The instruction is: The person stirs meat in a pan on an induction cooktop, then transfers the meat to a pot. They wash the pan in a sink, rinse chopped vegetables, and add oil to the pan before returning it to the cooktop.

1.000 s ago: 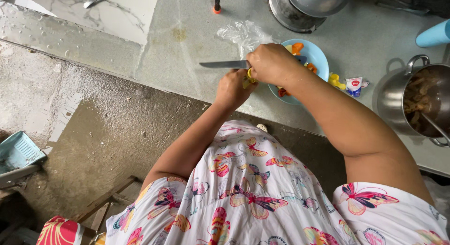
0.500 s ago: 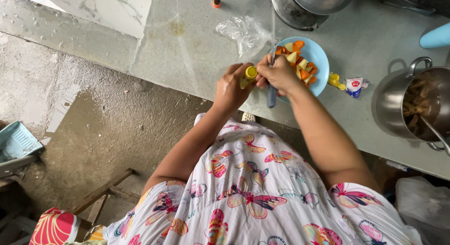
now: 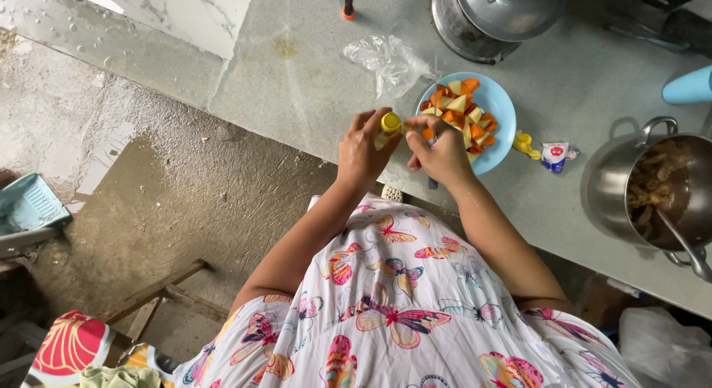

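Observation:
My left hand (image 3: pixel 365 149) holds a small yellow piece of vegetable (image 3: pixel 390 124) over the front edge of the grey counter (image 3: pixel 297 84). Right beside it, my right hand (image 3: pixel 443 152) touches that piece with its fingertips. This hand is closed on a knife, of which only a dark end (image 3: pixel 432 182) shows below it. Just behind both hands stands a blue bowl (image 3: pixel 506 115) heaped with cut orange and pale yellow chunks (image 3: pixel 461 106).
A crumpled clear plastic bag (image 3: pixel 389 61) lies left of the bowl. A lidded metal pot (image 3: pixel 493 17) stands behind, and an open pot (image 3: pixel 653 188) with food and a spoon to the right. A small sachet (image 3: pixel 555 156), yellow scrap (image 3: pixel 523 144), blue cup (image 3: pixel 690 86) and floor dustpan (image 3: pixel 28 206) are nearby.
The knife blade pointed left across the counter a second ago; it is now tucked under my right hand. Both hands have drawn together on the yellow piece beside the bowl.

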